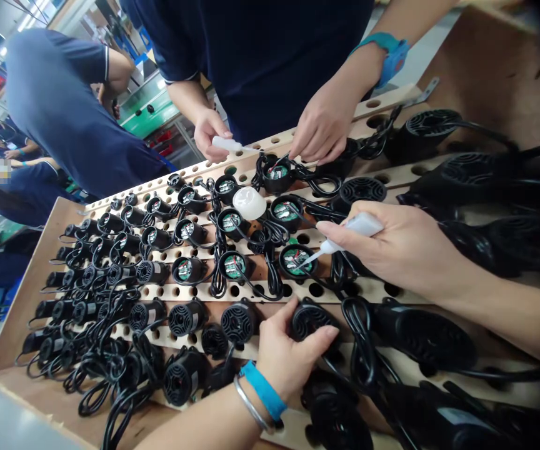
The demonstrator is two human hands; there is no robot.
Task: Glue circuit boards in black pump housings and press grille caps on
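My right hand [392, 244] is closed around a small white squeeze bottle [364, 225] with a narrow nozzle. The nozzle tip points down into an open round black housing, at the green circuit board [293, 261] inside it. Just below, my left hand [289, 353] grips a black housing with a slotted grille [314, 320], thumb across its top and index finger at its rim. A white plastic cup [250, 203] rests among the open housings to the left of my right hand.
Rows of black housings with coiled cables [223, 250] sit on perforated wooden strips [270, 290] inside a wooden box [30, 275]. Across from me, a co-worker's hand [211, 134] holds another white bottle [227, 144]; the other hand [324, 125] touches a housing. More people sit behind.
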